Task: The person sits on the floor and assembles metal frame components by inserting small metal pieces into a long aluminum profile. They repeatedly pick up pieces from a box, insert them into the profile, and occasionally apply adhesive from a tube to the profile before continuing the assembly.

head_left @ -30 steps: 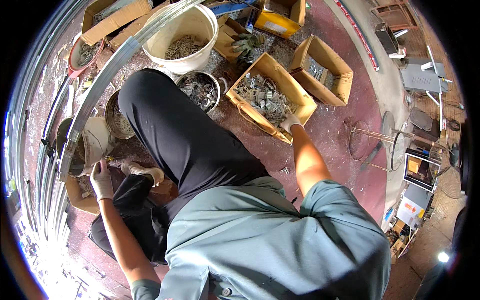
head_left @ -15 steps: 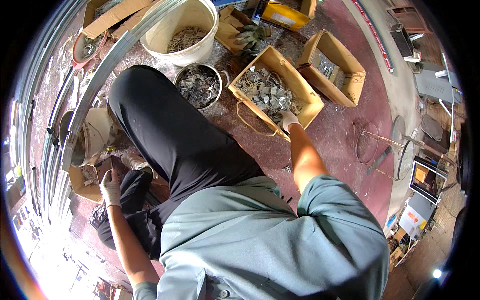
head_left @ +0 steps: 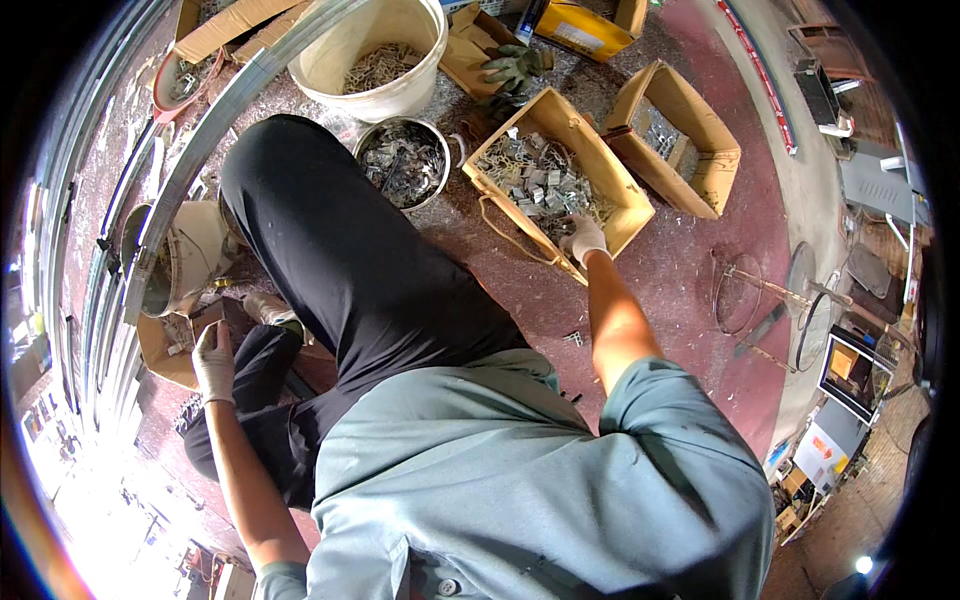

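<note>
My right hand (head_left: 584,238), in a pale glove, is at the near right corner of a tan box (head_left: 628,217) with a rope handle. Its fingers are curled at the edge of a heap of small grey metal pieces (head_left: 548,188); whatever lies between them is too small to make out. At the lower left, my gloved left hand (head_left: 213,368) is raised beside a small open cardboard box (head_left: 160,350). The left fingers are bent toward the thumb, and anything they pinch is hidden.
A round metal pot (head_left: 441,160) of metal scraps and a white bucket (head_left: 425,75) stand beyond my knee. Another cardboard box (head_left: 712,180) is right of the tan box. Long metal channels (head_left: 190,165) curve along the left. Dark gloves (head_left: 515,68) lie at the back.
My right hand has drawn back slightly from the metal pieces, so more of its fingers show. The left hand stays beside the small box, a little higher and farther left in view.
</note>
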Tool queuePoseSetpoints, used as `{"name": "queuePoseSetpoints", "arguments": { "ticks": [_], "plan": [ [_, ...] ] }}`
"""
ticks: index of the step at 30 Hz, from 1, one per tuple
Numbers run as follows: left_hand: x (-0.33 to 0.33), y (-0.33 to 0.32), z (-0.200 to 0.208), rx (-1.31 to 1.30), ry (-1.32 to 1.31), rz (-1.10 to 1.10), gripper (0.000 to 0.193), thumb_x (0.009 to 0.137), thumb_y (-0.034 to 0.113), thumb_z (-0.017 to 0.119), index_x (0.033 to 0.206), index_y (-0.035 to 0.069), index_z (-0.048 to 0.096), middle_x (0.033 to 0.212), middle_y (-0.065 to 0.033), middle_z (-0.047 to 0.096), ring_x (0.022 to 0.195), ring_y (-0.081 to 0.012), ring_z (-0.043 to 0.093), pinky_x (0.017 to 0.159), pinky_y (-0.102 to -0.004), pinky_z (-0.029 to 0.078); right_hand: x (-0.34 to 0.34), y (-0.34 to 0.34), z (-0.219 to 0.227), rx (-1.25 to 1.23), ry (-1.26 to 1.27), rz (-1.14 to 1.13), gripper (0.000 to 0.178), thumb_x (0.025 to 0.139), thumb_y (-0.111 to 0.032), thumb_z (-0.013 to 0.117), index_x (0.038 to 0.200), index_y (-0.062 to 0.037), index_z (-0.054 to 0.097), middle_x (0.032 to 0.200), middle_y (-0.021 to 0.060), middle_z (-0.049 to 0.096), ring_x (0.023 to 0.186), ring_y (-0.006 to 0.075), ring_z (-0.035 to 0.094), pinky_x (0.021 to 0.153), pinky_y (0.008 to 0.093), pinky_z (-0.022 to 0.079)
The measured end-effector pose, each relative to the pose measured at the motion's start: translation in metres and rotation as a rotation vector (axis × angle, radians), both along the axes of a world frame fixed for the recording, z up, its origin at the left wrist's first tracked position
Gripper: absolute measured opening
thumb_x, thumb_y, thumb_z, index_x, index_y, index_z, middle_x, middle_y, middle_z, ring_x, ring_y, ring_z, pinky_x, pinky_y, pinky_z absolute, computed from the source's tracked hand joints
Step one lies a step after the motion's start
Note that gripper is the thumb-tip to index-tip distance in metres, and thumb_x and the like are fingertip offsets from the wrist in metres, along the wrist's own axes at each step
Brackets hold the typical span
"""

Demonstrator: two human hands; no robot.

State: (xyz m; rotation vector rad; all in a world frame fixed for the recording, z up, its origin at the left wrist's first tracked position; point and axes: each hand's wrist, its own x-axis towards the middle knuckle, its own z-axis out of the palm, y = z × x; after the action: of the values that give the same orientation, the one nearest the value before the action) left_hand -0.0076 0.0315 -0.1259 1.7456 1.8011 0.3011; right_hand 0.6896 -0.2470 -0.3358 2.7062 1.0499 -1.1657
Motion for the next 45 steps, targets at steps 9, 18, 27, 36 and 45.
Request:
{"name": "queuePoseSetpoints", "arguments": {
  "ticks": [9, 18, 27, 36, 45],
  "plan": [
    [0.059, 0.036, 0.033, 0.138, -0.1, -0.167, 0.026, 0.101, 0.024, 0.061, 0.106, 0.0, 0.072, 0.091, -0.0056, 0.07, 0.082, -0.013, 0.061, 0.078, -0.0295, 0.05, 0.069, -0.017, 0.021, 0.607, 0.603, -0.797, 0.044, 0.081, -0.006, 0.08, 0.122, -0.0117, 0.067, 0.101, 0.0032, 0.07, 0.088, 0.0144, 0.066, 0.078, 0.0277, 0.053],
    [0.138, 0.056, 0.06, 0.007, -0.314, -0.109, 0.024, 0.101, 0.018, 0.063, 0.113, -0.001, 0.072, 0.097, -0.0037, 0.072, 0.089, -0.0098, 0.062, 0.084, -0.0262, 0.051, 0.063, 0.074, 0.114, 1.014, 0.824, -0.973, 0.048, 0.08, -0.002, 0.081, 0.124, -0.0073, 0.062, 0.111, 0.009, 0.069, 0.099, 0.026, 0.068, 0.086, 0.0431, 0.058],
    [0.213, 0.029, 0.152, 0.142, -0.98, 0.063, 0.033, 0.104, 0.02, 0.059, 0.127, -0.002, 0.065, 0.112, -0.0087, 0.071, 0.104, -0.0138, 0.066, 0.093, -0.0265, 0.05, 0.006, 0.154, 0.214, 1.084, 1.085, -0.888, 0.032, 0.087, -0.009, 0.073, 0.119, -0.011, 0.067, 0.109, 0.0064, 0.072, 0.097, 0.0225, 0.069, 0.08, 0.0423, 0.062],
    [0.287, 0.035, 0.167, -0.519, -1.562, 0.076, 0.057, 0.103, 0.047, 0.056, 0.149, 0.015, 0.042, 0.141, -0.0074, 0.053, 0.119, -0.0209, 0.056, 0.102, -0.045, 0.045, -0.209, 0.286, 0.383, 1.133, 1.129, -0.184, 0.044, 0.085, -0.006, 0.076, 0.127, -0.0086, 0.062, 0.118, 0.0076, 0.068, 0.107, 0.0187, 0.066, 0.091, 0.0335, 0.058],
    [0.184, 0.057, 0.158, -0.584, -1.789, 0.228, 0.048, 0.104, 0.037, 0.056, 0.141, 0.006, 0.052, 0.128, -0.0124, 0.063, 0.116, -0.0234, 0.063, 0.095, -0.042, 0.055, -0.318, 0.329, 0.418, 1.0, 0.553, 0.971, 0.049, 0.079, -0.012, 0.077, 0.127, -0.0078, 0.068, 0.134, 0.0106, 0.061, 0.122, 0.0278, 0.06, 0.106, 0.0378, 0.047]
  ]
}}
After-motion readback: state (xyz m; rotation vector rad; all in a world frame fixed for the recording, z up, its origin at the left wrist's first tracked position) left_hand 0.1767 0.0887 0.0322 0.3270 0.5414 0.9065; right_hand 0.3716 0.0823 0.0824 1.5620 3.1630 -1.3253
